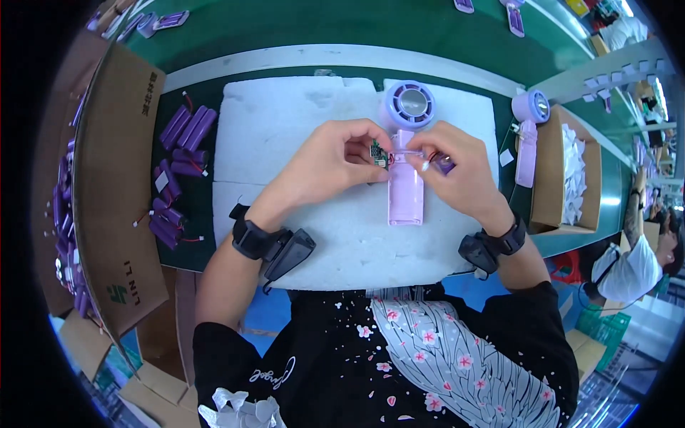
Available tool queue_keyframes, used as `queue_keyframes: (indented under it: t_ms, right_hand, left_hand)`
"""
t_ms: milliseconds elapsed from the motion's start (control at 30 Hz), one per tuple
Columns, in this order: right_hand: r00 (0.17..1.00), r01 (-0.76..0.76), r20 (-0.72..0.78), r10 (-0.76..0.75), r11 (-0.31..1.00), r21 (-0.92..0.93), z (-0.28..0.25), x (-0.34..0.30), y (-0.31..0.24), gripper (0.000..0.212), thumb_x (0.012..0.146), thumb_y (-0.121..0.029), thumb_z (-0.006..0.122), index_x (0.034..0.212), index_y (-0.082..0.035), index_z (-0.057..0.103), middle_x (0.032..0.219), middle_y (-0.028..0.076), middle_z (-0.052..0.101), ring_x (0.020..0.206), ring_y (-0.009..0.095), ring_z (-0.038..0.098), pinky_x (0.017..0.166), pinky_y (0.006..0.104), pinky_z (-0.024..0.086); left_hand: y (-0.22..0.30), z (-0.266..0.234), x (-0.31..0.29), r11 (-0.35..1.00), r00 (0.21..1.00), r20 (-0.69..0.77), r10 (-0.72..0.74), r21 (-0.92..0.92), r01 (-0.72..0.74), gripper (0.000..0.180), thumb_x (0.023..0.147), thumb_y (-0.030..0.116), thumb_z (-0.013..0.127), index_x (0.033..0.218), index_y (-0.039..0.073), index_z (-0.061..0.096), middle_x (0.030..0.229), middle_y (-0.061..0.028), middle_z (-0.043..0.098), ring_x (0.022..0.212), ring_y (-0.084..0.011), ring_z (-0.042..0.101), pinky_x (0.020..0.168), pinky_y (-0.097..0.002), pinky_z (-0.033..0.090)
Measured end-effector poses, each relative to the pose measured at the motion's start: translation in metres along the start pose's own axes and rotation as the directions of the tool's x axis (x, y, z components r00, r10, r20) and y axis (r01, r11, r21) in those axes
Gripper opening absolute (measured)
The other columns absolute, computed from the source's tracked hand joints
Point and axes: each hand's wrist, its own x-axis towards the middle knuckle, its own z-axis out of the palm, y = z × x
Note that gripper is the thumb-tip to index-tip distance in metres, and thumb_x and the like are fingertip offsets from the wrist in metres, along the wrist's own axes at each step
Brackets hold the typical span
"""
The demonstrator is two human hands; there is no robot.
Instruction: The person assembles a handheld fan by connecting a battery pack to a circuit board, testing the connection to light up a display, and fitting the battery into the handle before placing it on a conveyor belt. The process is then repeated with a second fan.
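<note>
A small green circuit board (pixel 379 154) is pinched between the thumb and fingers of my left hand (pixel 332 153), beside the neck of a handheld fan. My right hand (pixel 457 164) is closed around a dark purple piece (pixel 445 165) with thin wires and a white plug (pixel 426 166); it looks like a battery pack, mostly hidden by the fingers. Between and below my hands lies the fan's open lilac handle shell (pixel 405 196). Its round head (pixel 412 103) rests farther off on the white foam board (pixel 300 128). Thin strands cross the handle between both hands.
Purple battery packs (pixel 189 128) with wired plugs lie left of the foam, beside a tall cardboard box (pixel 121 185). At right are another lilac fan (pixel 526 143) and a carton (pixel 546 178) of white pieces. A green conveyor belt (pixel 300 28) runs behind; a person (pixel 631 267) sits far right.
</note>
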Motion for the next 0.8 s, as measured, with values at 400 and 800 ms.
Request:
queue_keyframes:
  t_ms: [400,800]
  right_hand:
    - [0.980,0.195,-0.016,-0.200,0.968,-0.159,0.017,-0.002,-0.003,0.018,0.069,-0.004,0.077,0.085,-0.005,0.070,0.082,0.005,0.060,0.067,0.018,0.061,0.056,0.0291,0.049]
    - [0.988,0.145,-0.023,-0.151,0.975,-0.166,0.019,-0.001,-0.007,0.016,0.069,-0.006,0.078,0.081,-0.004,0.067,0.078,0.006,0.058,0.066,0.021,0.059,0.056,0.0316,0.047]
  left_hand:
    - [0.003,0.005,-0.007,0.996,0.996,-0.083,0.039,-0.079,-0.045,0.023,0.075,-0.006,0.074,0.092,0.002,0.061,0.083,0.0006,0.061,0.074,-0.0042,0.057,0.067,-0.0197,0.048]
    - [-0.002,0.007,-0.005,0.937,0.933,-0.143,0.329,0.174,-0.304,0.022,0.073,-0.009,0.073,0.091,0.002,0.065,0.088,-0.0042,0.064,0.074,-0.0112,0.060,0.067,-0.0239,0.052]
